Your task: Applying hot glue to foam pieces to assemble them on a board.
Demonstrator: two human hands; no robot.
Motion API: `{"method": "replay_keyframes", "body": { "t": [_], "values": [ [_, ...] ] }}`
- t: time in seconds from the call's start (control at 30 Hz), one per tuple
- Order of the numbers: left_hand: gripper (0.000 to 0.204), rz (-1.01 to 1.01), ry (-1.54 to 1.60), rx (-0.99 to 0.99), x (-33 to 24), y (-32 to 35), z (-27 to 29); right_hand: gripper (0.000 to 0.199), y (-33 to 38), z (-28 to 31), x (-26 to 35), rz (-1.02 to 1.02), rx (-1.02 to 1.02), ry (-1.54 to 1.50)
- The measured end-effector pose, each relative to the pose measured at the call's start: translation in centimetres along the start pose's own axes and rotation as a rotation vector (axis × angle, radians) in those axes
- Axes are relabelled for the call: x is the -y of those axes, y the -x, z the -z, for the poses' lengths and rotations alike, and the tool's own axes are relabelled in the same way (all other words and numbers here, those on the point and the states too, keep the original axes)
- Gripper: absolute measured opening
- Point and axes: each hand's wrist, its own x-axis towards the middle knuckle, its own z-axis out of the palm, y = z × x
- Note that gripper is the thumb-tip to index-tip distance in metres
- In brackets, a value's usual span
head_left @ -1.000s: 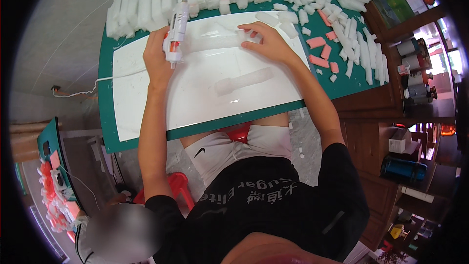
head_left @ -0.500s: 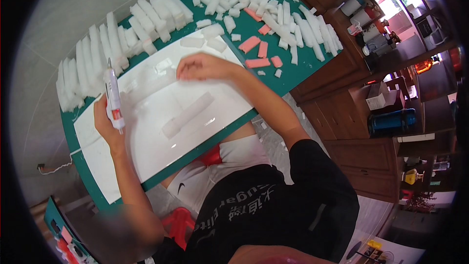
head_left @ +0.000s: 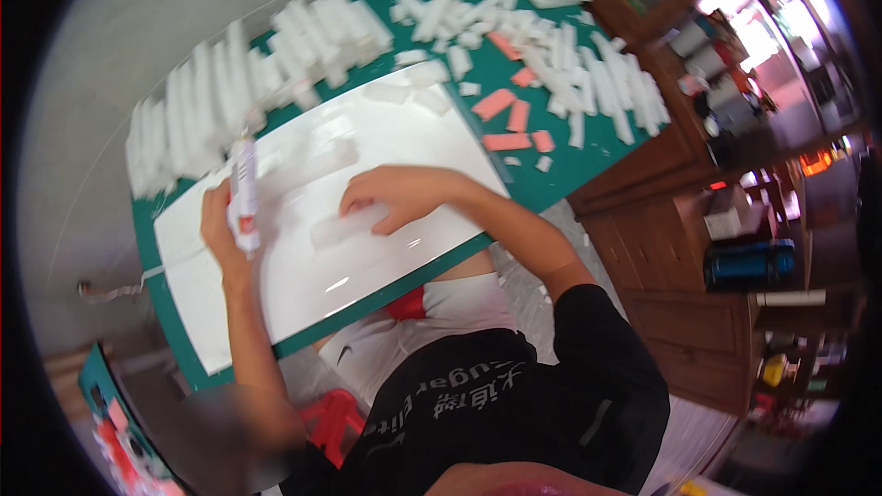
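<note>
My left hand (head_left: pixel 223 228) grips a white glue tube (head_left: pixel 244 193) with a red label, held upright over the left part of a glossy white board (head_left: pixel 303 276). That board lies on a green cutting mat (head_left: pixel 551 174). My right hand (head_left: pixel 395 197) rests flat on a long white foam block (head_left: pixel 347 226) in the middle of the board. Its fingers press down on the block's right end.
Rows of white foam strips (head_left: pixel 248 83) line the mat's far left. More white strips (head_left: pixel 597 83) and a few pink pieces (head_left: pixel 514 119) lie scattered at the far right. A wooden cabinet (head_left: pixel 698 266) with a blue bottle (head_left: pixel 749 264) stands to the right.
My right hand has come back from the far edge of the board and now lies on the foam block in the middle. My left hand with the glue tube has stayed at the left.
</note>
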Motion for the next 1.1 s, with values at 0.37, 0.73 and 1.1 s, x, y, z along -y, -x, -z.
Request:
{"method": "replay_keyframes", "body": {
  "t": [0.37, 0.73, 1.1],
  "values": [
    [0.037, -0.146, 0.172, -0.013, -2.7, 0.3, 0.1, 0.052, 0.6, 2.2, 2.5, -0.283, -0.473, -0.861],
    [0.033, -0.001, 0.327, 0.131, -2.6, 1.4, -0.5, 0.054, 0.6, 2.0, 2.7, -0.240, -0.369, -0.897],
    [0.029, -0.022, 0.301, 0.110, -2.4, 1.6, -0.5, 0.055, 0.6, 1.9, 2.2, -0.245, -0.338, -0.879]
  ]
}}
